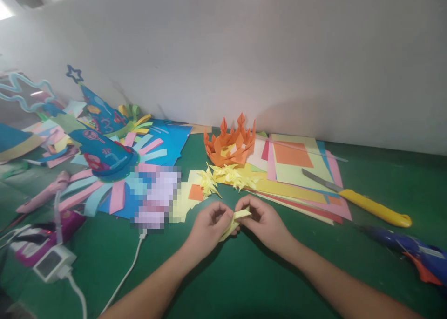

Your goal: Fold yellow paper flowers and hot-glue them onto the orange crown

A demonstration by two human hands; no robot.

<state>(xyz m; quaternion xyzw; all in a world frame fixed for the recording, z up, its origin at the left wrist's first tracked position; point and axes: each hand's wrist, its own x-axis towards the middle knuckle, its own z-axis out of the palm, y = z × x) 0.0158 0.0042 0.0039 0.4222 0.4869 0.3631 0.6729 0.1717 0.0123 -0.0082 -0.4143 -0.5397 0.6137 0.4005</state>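
Left hand (pixel 210 224) and right hand (pixel 265 221) pinch a folded pale-yellow paper piece (pixel 241 213); it looks light, crisp, easily crumpled, probably best held by creased edges.

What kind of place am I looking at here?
Probably a paper-craft work table: folded pale yellow paper is in the two hands, an orange paper crown stands behind them, and a yellow-handled knife lies at the right, partly over coloured sheets.
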